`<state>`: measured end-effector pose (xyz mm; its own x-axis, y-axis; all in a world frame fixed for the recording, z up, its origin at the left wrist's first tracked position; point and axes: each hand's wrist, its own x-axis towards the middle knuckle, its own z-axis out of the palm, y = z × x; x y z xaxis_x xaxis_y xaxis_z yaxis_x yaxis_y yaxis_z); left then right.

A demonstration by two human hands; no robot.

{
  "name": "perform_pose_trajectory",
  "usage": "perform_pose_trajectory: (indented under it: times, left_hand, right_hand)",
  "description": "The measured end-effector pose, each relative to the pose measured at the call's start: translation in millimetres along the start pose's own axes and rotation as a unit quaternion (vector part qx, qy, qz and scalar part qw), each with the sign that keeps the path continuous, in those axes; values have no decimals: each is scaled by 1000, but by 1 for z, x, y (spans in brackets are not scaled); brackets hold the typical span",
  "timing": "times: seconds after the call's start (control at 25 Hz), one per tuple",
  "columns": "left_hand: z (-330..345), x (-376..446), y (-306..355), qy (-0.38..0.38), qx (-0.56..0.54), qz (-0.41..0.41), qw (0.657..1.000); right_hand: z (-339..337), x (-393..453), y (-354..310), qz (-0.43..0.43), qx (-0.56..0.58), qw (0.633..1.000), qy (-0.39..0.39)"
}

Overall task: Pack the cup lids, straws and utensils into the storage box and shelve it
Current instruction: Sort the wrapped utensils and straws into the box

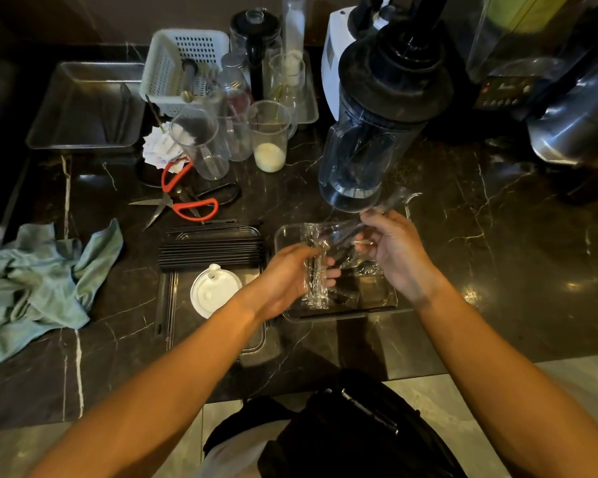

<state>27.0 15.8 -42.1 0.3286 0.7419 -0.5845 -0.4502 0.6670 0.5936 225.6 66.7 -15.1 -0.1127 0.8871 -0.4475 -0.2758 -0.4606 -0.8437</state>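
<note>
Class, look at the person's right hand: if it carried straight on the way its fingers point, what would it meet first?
Probably the left hand, which grips the same wrapped utensils over the clear box; the right hand points left toward it. Depth is unclear.

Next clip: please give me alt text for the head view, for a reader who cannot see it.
Both hands, left hand and right hand, hold clear-wrapped utensils over a clear storage box on a dark marble counter. Left of it, black straws and a white cup lid lie on a tray; scissors lie behind.
</note>
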Motion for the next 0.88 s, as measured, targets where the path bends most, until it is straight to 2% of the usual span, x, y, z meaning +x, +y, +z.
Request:
perform_pose_trajectory:
  times: [0.12,0.28,0.36,0.44,0.52,0.56,0.6,0.64,0.72,0.76,0.88]
  left_hand:
    - [0,-1,2,2,-19,6,1000]
    - [1,2,8,6,-90,19,996]
    - [0,6,12,3,-98,28,995]
    - [0,7,15,-1,-76,33,997]
    - [2,7,17,10,-61,34,997]
    - [2,8,17,21,-57,35,998]
    - [1,10,17,33,-56,39,997]
    - [1,11,18,41,-63,45,996]
    - [0,11,20,59,-82,57,993]
    - [0,11,20,62,-71,64,993]
    - [1,9,18,61,-4,53,997]
  right_hand:
    - [0,-4,1,-49,6,999,-7]
    - [8,-13,10,-114,-158,979,-68]
    - [7,-14,15,-166,-248,950,-92]
    - [4,-15,17,-211,-365,899,-117]
    - [3,-17,16,-214,-462,848,-146]
    - [5,-20,16,-195,-475,844,-156]
    - [6,-21,14,-170,-462,857,-150]
    - [7,-22,12,-138,-414,890,-133]
    - [6,-22,7,-74,-261,958,-92]
    - [4,-21,4,-44,-187,978,-76]
    - [-1,-13,1,-15,-57,997,-51]
